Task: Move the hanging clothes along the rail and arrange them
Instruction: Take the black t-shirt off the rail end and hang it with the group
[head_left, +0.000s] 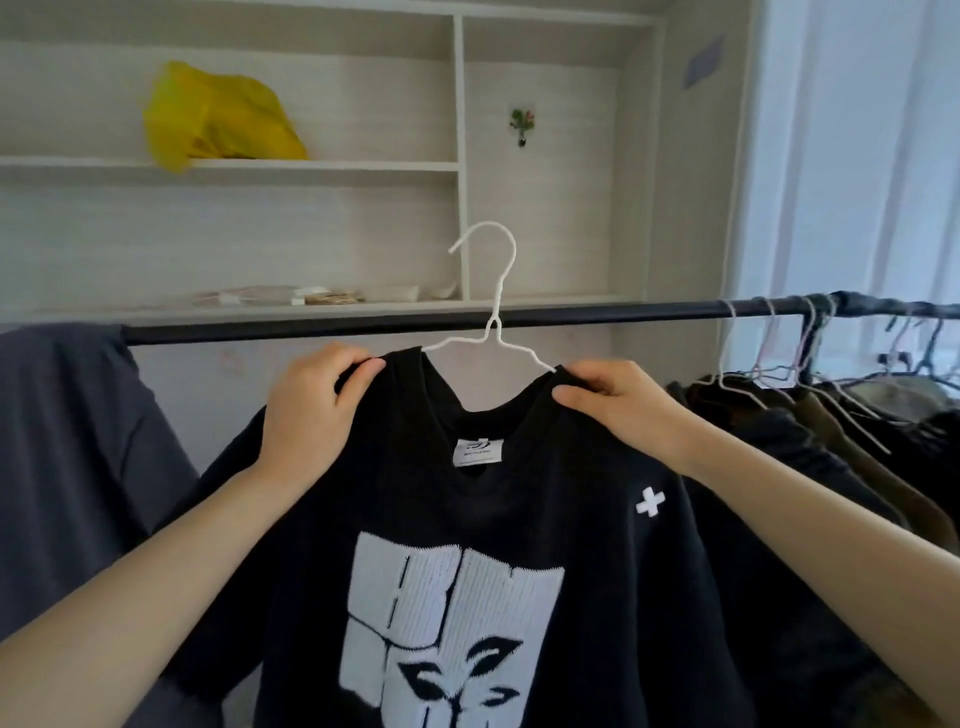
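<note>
Gripping the black printed T-shirt (467, 519) at both shoulders, left hand (311, 410) and right hand (623, 410) level; holding its white wire hanger (491, 317) off the black rail (571, 314), hook facing left, poking above the bar; needing lifting over.

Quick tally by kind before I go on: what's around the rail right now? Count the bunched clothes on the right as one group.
Black printed T-shirt, held by left hand and right hand: 1
White wire hanger in it, hook off the rail: 1
Grey garment at left: 1
Bunched clothes group at right: 1
Yellow bag on shelf: 1
Total: 5
</note>
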